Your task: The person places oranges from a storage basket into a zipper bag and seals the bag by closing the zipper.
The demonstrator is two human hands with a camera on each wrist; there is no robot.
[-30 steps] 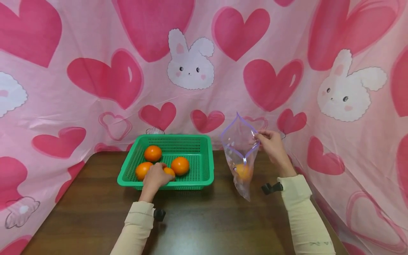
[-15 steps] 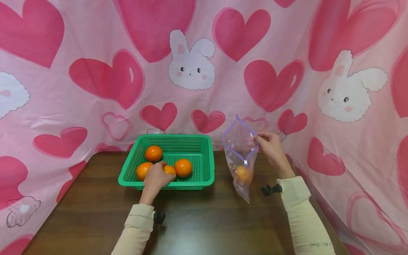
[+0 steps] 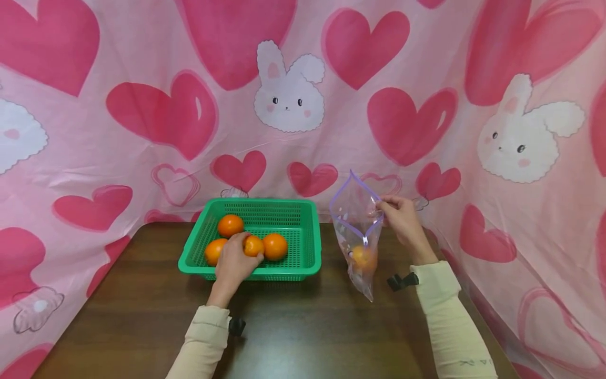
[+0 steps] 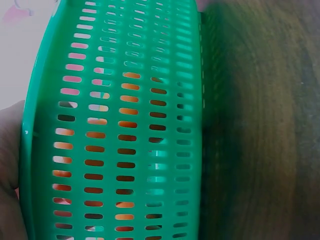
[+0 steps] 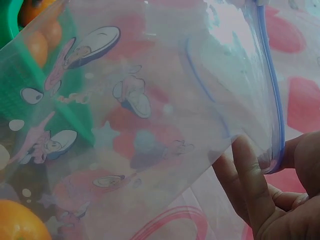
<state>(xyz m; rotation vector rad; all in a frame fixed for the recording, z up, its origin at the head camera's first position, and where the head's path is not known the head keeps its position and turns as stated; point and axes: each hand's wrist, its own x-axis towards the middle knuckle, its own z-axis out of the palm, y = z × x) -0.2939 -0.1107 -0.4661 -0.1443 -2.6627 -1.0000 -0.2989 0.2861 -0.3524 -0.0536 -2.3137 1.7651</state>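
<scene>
Over the front wall of a green plastic basket (image 3: 303,271), my left hand (image 3: 233,262) grips an orange (image 3: 253,245) with fingers and thumb round it. Other oranges lie in the basket: one right beside the held one (image 3: 275,247), one at the back (image 3: 230,226) and one partly behind my hand (image 3: 215,252). My right hand (image 3: 402,218) pinches the purple-edged rim of a clear zip bag (image 3: 350,229), whose mouth gapes. Low inside the bag sits another orange (image 3: 363,258). In the left wrist view the basket wall (image 4: 110,165) hides most of the hand.
Basket and bag are over a dark wooden table (image 3: 303,326), the basket at its far side. A pink cloth (image 3: 341,121) with hearts and rabbits hangs behind and along the sides. A black strap mount sits on each wrist.
My left hand has lifted the gripped orange a little, and more of it shows. The neighbouring orange shifted slightly right earlier. My right hand holds the bag almost still.
</scene>
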